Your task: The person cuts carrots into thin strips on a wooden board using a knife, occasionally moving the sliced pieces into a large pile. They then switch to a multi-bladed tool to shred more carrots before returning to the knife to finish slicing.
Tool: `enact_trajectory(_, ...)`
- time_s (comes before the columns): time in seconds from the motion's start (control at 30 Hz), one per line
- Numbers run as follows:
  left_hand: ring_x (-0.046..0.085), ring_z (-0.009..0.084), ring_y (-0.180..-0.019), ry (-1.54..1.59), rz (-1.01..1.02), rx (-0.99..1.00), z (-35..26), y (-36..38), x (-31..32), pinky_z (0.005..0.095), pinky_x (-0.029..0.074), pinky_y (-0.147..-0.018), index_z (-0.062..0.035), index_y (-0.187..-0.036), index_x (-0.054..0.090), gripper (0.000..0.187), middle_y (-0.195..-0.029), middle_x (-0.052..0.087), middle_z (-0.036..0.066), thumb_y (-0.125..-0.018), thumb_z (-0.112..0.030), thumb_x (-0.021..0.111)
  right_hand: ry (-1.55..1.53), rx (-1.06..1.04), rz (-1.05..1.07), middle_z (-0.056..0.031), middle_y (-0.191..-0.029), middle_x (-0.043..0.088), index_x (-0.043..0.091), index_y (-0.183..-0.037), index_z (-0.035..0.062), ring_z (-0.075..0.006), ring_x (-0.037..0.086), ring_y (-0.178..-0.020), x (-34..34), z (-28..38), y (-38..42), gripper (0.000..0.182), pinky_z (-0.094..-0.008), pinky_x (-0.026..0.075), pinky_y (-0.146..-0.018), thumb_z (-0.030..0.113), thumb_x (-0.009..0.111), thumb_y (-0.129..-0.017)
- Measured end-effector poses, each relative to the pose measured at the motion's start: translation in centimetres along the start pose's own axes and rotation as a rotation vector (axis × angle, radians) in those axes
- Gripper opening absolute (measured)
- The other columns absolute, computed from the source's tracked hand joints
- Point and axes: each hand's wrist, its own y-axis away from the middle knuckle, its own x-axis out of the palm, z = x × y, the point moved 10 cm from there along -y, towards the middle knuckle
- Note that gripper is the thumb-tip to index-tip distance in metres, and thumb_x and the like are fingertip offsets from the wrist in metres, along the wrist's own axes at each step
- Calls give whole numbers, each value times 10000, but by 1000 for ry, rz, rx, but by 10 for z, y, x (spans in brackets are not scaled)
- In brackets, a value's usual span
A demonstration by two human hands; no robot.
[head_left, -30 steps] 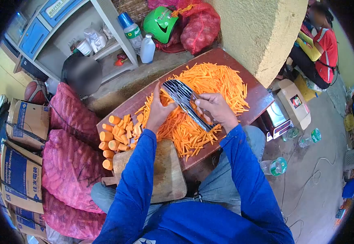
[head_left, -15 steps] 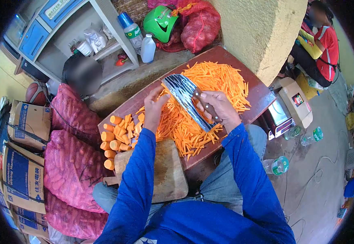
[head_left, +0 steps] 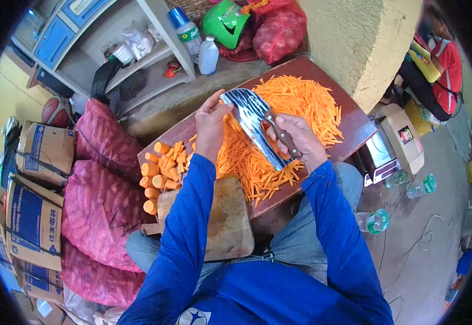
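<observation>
A broad cleaver-like knife (head_left: pixel 249 120) with a dark riveted handle is held up over the heap of carrot strips (head_left: pixel 306 103). My right hand (head_left: pixel 302 140) is wrapped round its handle. At the far end of the blade, my left hand (head_left: pixel 211 127) pinches the blade between thumb and fingers. Bits of orange cling to the shiny blade. Left of the heap lie thick cut carrot pieces (head_left: pixel 150 169), partly behind my left forearm. A wooden cutting board (head_left: pixel 228 222) rests across my lap against the table edge.
The heap covers much of a reddish table (head_left: pixel 350 130). Mesh sacks of carrots (head_left: pixel 98 211) and cardboard boxes (head_left: pixel 33 216) crowd the left. Plastic bottles (head_left: pixel 374 221) and an open carton (head_left: pixel 404 135) are on the right. A person in red (head_left: pixel 447 70) sits farther back.
The camera view has shifted slightly, so the scene sits further right and the table a little higher. Both hands keep hold of the knife, whose blade has turned slightly.
</observation>
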Motion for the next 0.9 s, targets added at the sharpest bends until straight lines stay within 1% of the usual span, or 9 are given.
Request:
enact_trajectory(0.07,653,79,-814,-33,37,12,2,-2,-1,239,539,-810,84,-1440,634,577,-940,719,-12,-884,104,787,-3,11,9,-36,-841,702,706,-1167,15,-91,590,-491,-1,-5,-1,365,-232,441,-420,367,630,-1114)
enact_trajectory(0.13,635,67,-789,-15,20,0,5,-1,-2,233,542,-799,88,-1442,629,587,-924,706,-16,-879,114,795,-22,11,5,-39,-850,705,705,-1159,14,-90,589,-491,1,-2,0,360,-234,443,-420,364,634,-1113)
enact_trajectory(0.33,704,107,-860,139,46,-33,12,0,-5,270,576,-870,93,-1432,628,552,-1013,763,46,-903,128,782,-42,-7,27,-47,-879,711,692,-1181,19,-64,579,-489,3,0,0,395,-203,460,-432,404,650,-1103)
enact_trajectory(0.4,745,152,-950,140,73,-28,16,-4,-11,299,592,-921,95,-1410,638,514,-1107,785,107,-917,116,782,-43,-18,27,-47,-879,711,691,-1168,19,-64,578,-488,2,1,0,392,-203,458,-431,403,652,-1102)
enact_trajectory(0.5,764,190,-980,179,30,-25,21,-2,-14,324,601,-953,94,-1373,658,471,-1140,789,138,-920,105,788,-31,-15,22,-48,-879,712,689,-1143,23,-64,582,-491,-3,0,-1,380,-206,451,-427,400,651,-1102)
enact_trajectory(0.6,773,217,-977,206,18,-26,18,3,-15,339,613,-931,89,-1337,681,415,-1153,792,154,-932,106,771,-11,-14,39,-51,-883,716,688,-1142,27,-62,590,-498,-1,0,-1,369,-205,451,-423,391,647,-1104)
enact_trajectory(0.73,776,220,-959,193,55,-47,20,9,-16,348,624,-908,92,-1323,686,385,-1148,795,153,-946,93,760,-50,-21,-38,-47,-841,725,710,-1084,21,-85,602,-481,-5,7,3,370,-227,457,-415,385,649,-1104)
enact_trajectory(0.83,778,217,-941,62,39,16,16,11,-20,325,619,-869,77,-1284,718,334,-1156,800,150,-954,68,764,-65,-44,-47,-51,-850,731,708,-1069,31,-81,607,-488,-10,7,1,364,-223,451,-409,389,650,-1103)
enact_trajectory(0.9,773,209,-961,-178,-12,50,13,16,-26,306,594,-885,43,-1211,774,255,-1118,809,106,-955,41,779,-65,-55,-35,-52,-854,734,706,-1060,37,-79,610,-492,-11,6,-1,361,-221,448,-407,391,651,-1103)
